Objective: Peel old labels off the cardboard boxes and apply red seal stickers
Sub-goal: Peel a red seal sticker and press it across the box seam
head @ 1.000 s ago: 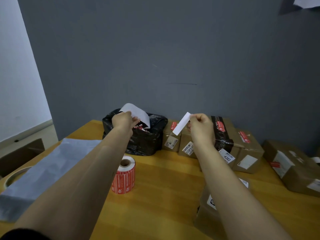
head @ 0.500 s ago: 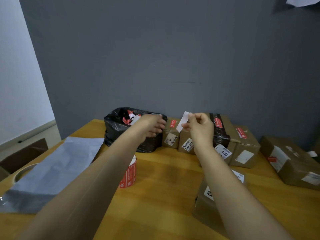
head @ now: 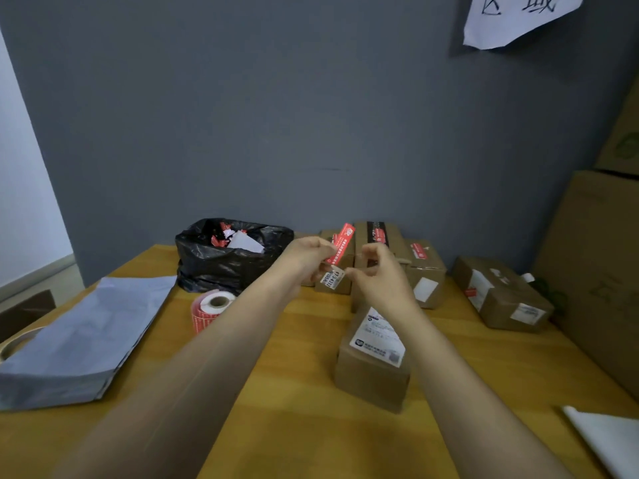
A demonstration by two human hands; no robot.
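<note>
1. The wooden table (head: 297, 420) fills the lower part of the view and its far edge stands against a grey wall (head: 276, 115).
2. A tall stack of big cartons (head: 601, 257) stands at the right edge of the table.
3. A pile of grey plastic bags (head: 79, 337) lies flat near the left edge.
4. A black rubbish bag (head: 224, 264) sits at the far edge, open, with red and white paper scraps inside.
5. A row of small cardboard boxes (head: 425, 271) stands along the far edge, right of the rubbish bag; some carry red stickers and white labels.
6. One more box (head: 373, 357) stands nearer, under the right forearm, with a white label on its top.
7. A roll of red stickers (head: 211, 309) stands in front of the rubbish bag.
8. The left hand (head: 304, 261) is raised above the table and pinches a red seal sticker (head: 340, 243) by its lower end; the sticker points up and to the right.
9. The right hand (head: 377, 274) is just beside it, fingers half curled and loose, holding nothing that I can see.
</note>
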